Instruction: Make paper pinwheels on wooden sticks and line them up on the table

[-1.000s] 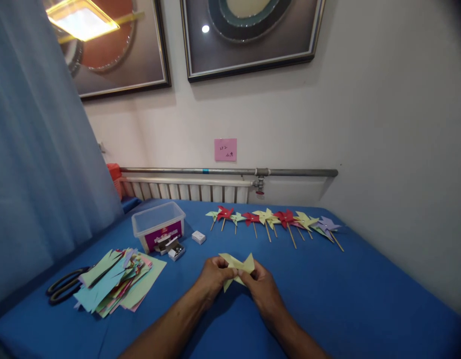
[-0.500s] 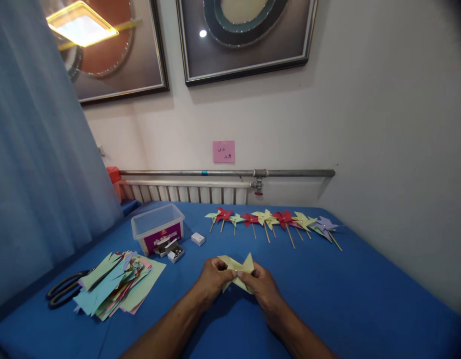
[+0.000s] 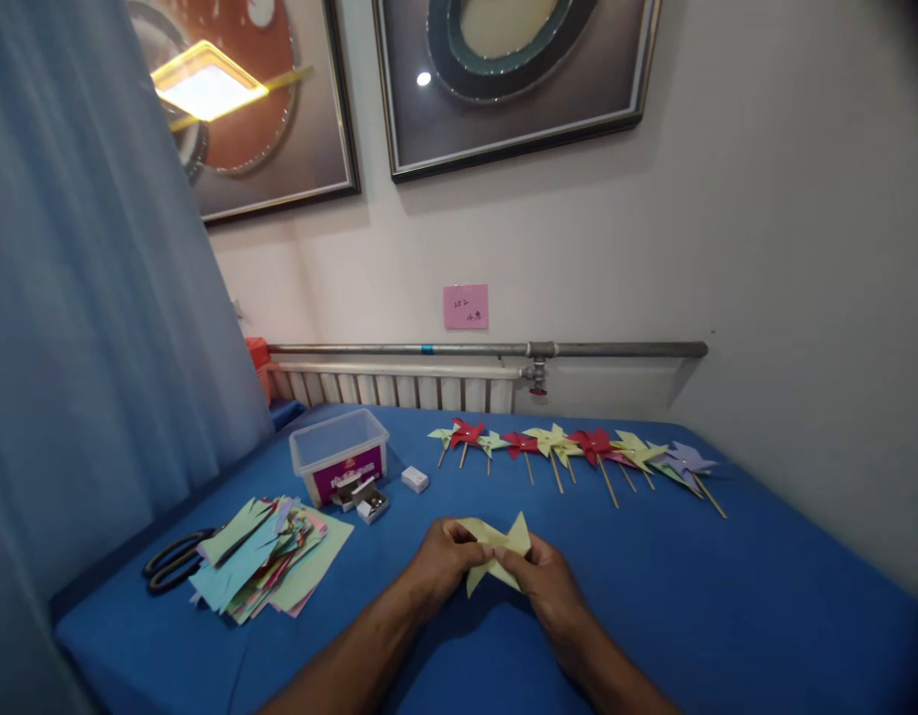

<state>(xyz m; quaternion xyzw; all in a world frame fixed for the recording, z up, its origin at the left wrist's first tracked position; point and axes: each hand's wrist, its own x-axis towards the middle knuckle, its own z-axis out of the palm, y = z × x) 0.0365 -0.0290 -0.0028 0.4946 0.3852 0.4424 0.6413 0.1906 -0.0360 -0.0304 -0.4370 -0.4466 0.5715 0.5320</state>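
Observation:
A pale yellow paper pinwheel (image 3: 514,537) is held over the blue table, with its pointed blades folded toward the middle. My left hand (image 3: 448,559) grips its left side, thumb reaching to the centre. From the right, my right hand (image 3: 549,579) pinches it, its thumb also pressed near the centre. The two thumb tips almost meet there and hide the middle. No stick shows on this pinwheel.
Finished pinwheels on sticks (image 3: 593,445) lie in a row at the back. To the left are a clear plastic tub (image 3: 340,445), small boxes (image 3: 372,504), a white box (image 3: 415,479), cut paper sheets (image 3: 235,566) and black-handled scissors (image 3: 168,564).
The whole view has shifted, so everything appears further right. A shiny spot at the pinwheel's centre, visible before, is now covered by my thumbs. Both hands keep their hold.

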